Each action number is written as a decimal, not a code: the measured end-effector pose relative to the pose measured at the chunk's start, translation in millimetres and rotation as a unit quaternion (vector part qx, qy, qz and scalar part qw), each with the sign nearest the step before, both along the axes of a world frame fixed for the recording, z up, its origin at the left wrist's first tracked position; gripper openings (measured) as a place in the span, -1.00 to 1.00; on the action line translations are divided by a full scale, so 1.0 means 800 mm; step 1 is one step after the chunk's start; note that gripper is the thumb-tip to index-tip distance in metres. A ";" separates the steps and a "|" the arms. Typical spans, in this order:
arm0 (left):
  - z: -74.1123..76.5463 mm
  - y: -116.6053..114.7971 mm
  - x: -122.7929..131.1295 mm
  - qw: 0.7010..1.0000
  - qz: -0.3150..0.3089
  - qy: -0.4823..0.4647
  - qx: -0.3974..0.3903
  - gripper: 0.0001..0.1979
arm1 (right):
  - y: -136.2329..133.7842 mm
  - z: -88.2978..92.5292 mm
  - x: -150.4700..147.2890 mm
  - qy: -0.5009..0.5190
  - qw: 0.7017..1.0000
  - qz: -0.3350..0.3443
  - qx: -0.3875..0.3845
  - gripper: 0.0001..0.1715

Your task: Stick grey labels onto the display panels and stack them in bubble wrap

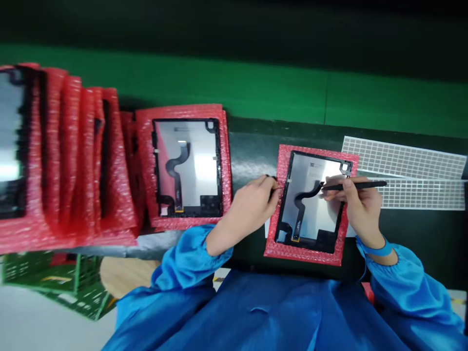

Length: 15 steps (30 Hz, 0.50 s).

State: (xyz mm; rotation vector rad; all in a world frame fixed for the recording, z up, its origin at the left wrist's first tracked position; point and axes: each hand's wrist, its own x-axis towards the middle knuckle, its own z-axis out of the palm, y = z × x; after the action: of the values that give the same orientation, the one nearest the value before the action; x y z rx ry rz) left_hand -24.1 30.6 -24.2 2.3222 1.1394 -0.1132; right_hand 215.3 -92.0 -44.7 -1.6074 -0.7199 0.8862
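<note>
A tablet screen panel [318,204] lies back-up on a red bubble-wrap sheet [307,253] in front of me, with a black flex cable [305,197] curving across it. My right hand [356,202] is closed on black tweezers [361,185], whose tip rests near the cable's upper end. My left hand [254,202] is closed at the panel's left edge, pinching the edge of the panel and wrap. Both arms wear blue sleeves.
A second panel on red wrap [186,168] lies to the left. Further left stands a row of wrapped panels [62,156]. White label sheets [405,170] lie at the right. A green crate [58,282] sits below the bench edge. A green belt runs behind.
</note>
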 end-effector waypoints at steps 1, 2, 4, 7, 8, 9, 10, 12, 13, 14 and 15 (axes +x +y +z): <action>-0.004 0.001 0.004 1.000 0.003 -0.027 -0.015 -0.87 | 0.000 -0.006 0.002 0.004 1.000 -0.007 0.007 -0.67; -0.007 0.000 0.009 0.998 0.005 -0.059 -0.030 -0.87 | 0.000 -0.012 0.003 0.010 1.000 -0.017 0.014 -0.67; -0.011 -0.004 0.016 0.988 0.015 -0.139 -0.067 -0.88 | 0.002 -0.022 0.008 0.033 0.998 -0.034 0.031 -0.68; -0.015 -0.018 0.027 0.947 0.051 -0.277 -0.155 -0.91 | 0.004 -0.031 0.018 0.091 0.993 -0.034 0.061 -0.72; -0.015 -0.024 0.030 0.928 0.071 -0.314 -0.186 -0.93 | 0.005 -0.033 0.022 0.110 0.991 -0.028 0.071 -0.73; -0.014 -0.028 0.032 0.912 0.088 -0.341 -0.211 -0.88 | 0.005 -0.034 0.027 0.125 0.989 -0.022 0.082 -0.73; -0.013 -0.031 0.033 0.901 0.102 -0.357 -0.225 -0.76 | 0.004 -0.035 0.031 0.136 0.986 -0.021 0.094 -0.72; -0.007 -0.025 0.026 0.899 0.125 -0.363 -0.209 -0.51 | 0.003 -0.033 0.038 0.145 0.982 -0.038 0.114 -0.68; -0.003 -0.016 0.016 0.905 0.136 -0.358 -0.183 -0.43 | 0.001 -0.032 0.041 0.144 0.981 -0.054 0.121 -0.67; 0.002 -0.003 0.002 0.913 0.151 -0.348 -0.150 -0.36 | 0.000 -0.030 0.043 0.140 0.980 -0.070 0.124 -0.66; 0.007 0.013 -0.017 0.920 0.168 -0.337 -0.110 -0.32 | -0.002 -0.029 0.046 0.137 0.980 -0.081 0.122 -0.66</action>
State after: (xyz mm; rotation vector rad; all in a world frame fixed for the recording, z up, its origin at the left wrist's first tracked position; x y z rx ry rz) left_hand -37.8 41.0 -18.6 1.7118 1.0623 0.6080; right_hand 251.8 -93.5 -67.8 -1.2765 -0.4750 0.8443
